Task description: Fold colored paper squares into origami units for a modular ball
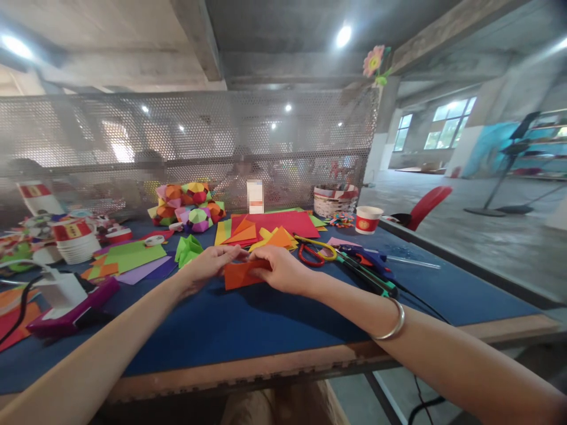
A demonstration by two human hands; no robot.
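Observation:
An orange sheet of folded paper (241,276) is held between both hands, just above the blue table top (208,330). My left hand (208,265) grips its left side, with the fingertips partly hidden behind the sheet. On the right side, my right hand (281,268) pinches the paper between thumb and fingers. Folded orange and yellow pieces (279,237) lie just beyond my hands, in front of a stack of coloured sheets topped with red (292,224). A crumpled-looking green folded piece (187,250) sits left of my left hand.
Scissors with red and yellow handles (312,254), a green-and-black cutter (372,276) and a blue glue gun (370,258) lie at right. Paper cups (368,219), a basket (335,200) and paper balls (190,206) stand behind. A purple power strip (73,307) is at left.

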